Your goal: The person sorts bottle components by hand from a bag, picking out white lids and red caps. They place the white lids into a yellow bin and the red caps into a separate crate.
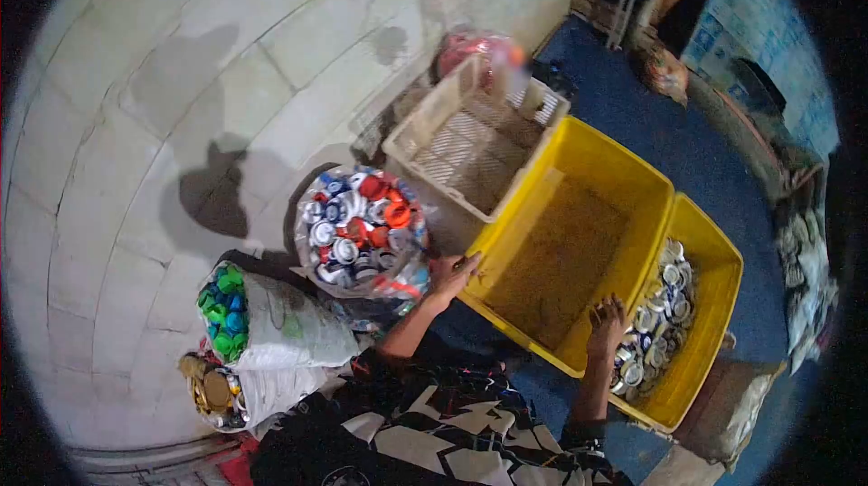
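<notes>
My left hand (455, 273) rests on the near-left rim of a large empty yellow bin (579, 156), fingers curled over the edge. My right hand (608, 323) grips the rim between that bin and a second yellow bin (714, 305), which holds several crushed cans (655, 323). Just left of my left hand stands a clear bag of crushed red, blue and silver cans (362, 228).
A beige slatted crate (470, 138) sits behind the yellow bins, with a red-filled plastic bag (479, 47) beyond it. White sacks with green items (226, 305) and brown items (212, 386) stand at lower left. Blue floor covering (687, 142) spreads to the right; tiled floor to the left.
</notes>
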{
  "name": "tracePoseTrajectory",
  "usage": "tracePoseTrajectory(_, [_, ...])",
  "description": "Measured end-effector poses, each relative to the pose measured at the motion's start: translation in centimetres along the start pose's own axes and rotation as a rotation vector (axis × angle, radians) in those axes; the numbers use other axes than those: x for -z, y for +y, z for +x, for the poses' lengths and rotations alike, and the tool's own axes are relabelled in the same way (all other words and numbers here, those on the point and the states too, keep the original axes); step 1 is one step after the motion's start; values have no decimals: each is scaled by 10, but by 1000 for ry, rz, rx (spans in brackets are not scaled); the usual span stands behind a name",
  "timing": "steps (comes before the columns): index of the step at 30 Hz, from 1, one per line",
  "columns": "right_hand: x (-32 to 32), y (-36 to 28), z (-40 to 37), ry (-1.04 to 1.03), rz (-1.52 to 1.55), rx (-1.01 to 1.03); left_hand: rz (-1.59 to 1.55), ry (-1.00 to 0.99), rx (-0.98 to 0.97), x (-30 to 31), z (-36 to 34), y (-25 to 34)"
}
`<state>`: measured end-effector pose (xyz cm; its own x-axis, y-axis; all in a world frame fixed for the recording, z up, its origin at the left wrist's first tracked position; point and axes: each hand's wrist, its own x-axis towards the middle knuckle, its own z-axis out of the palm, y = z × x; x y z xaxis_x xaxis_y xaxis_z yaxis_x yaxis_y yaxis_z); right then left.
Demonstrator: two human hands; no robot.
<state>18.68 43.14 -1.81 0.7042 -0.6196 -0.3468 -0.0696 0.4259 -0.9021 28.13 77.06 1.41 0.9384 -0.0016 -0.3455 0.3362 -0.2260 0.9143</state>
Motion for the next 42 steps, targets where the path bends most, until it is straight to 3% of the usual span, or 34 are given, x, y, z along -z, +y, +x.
tracePoseTrajectory(2, [-35,19,16,-198,0,63,12,38,-53,51,3,-18])
tracePoseTrajectory(5, [-124,54,-4,-176,-346,239,88,89,-91,125,3,-44])
tracePoseTrajectory(7, [-170,105,-11,-324,-425,407,190,176,-224,164,5,-75])
tracePoseTrajectory(8, [-204,107,-36,-409,-603,372,89,189,-158,181,1,-75])
tracePoseTrajectory(9, [-244,106,-63,-494,-778,337,196,212,-113,199,6,-91])
tracePoseTrajectory(11, [-305,117,-98,-652,-1079,385,199,252,-75,227,4,-93])
tracePoseTrajectory(13, [-337,158,-93,-876,-1121,682,249,226,-138,249,2,-86])
tracePoseTrajectory(17, [-388,190,-91,-897,-1412,870,255,175,-147,264,16,-105])
tracePoseTrajectory(19, [-399,196,-90,-871,-1525,986,228,159,-233,269,14,-99])
tracePoseTrajectory(20, [-401,206,-80,-925,-1599,930,204,142,-172,270,17,-101])
tracePoseTrajectory(23, [-392,227,-60,-956,-1605,1169,361,186,-412,275,27,-114])
tracePoseTrajectory(26, [-390,224,-55,-948,-1448,1149,516,229,-408,281,35,-106])
tracePoseTrajectory(29, [-382,202,-61,-917,-1245,946,606,217,-481,284,60,-96])
tracePoseTrajectory(33, [-365,157,-91,-841,-1044,940,816,18,-400,280,82,-66])
tracePoseTrajectory(35, [-353,139,-111,-793,-1006,913,952,86,-451,271,85,-68])
tracePoseTrajectory(36, [-346,146,-114,-694,-837,1049,992,89,-464,268,87,-68])
tracePoseTrajectory(39, [-323,129,-145,-673,-978,845,1150,163,-546,261,87,-71])
tracePoseTrajectory(42, [-307,136,-156,-695,-1032,833,1204,250,-602,256,98,-105])
